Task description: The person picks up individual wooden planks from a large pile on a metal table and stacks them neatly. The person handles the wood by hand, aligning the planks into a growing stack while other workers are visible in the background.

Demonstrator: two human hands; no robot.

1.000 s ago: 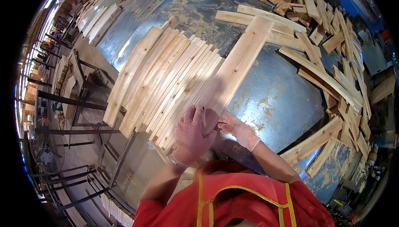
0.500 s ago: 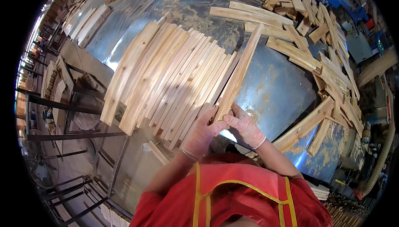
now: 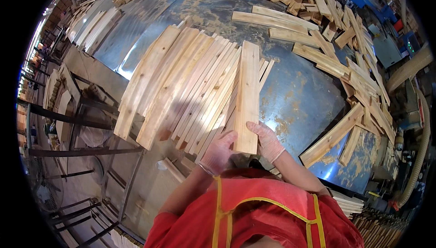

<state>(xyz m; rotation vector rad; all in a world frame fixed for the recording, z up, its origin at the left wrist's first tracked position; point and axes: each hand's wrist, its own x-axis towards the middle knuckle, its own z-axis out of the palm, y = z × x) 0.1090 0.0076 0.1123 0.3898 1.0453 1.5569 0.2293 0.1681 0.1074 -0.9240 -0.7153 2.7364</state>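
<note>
Between hands, wooden board (image 3: 248, 96); right hand (image 3: 266, 142) grips near end, thumb on top; left hand (image 3: 219, 151) at left edge, grip unclear. Beyond left hand, plank row (image 3: 175, 86).

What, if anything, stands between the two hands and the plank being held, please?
Nothing visible does: the right hand grips the plank at its near end, thumb on its face. The left hand is at the plank's left edge; whether it touches there is hard to tell.
</note>
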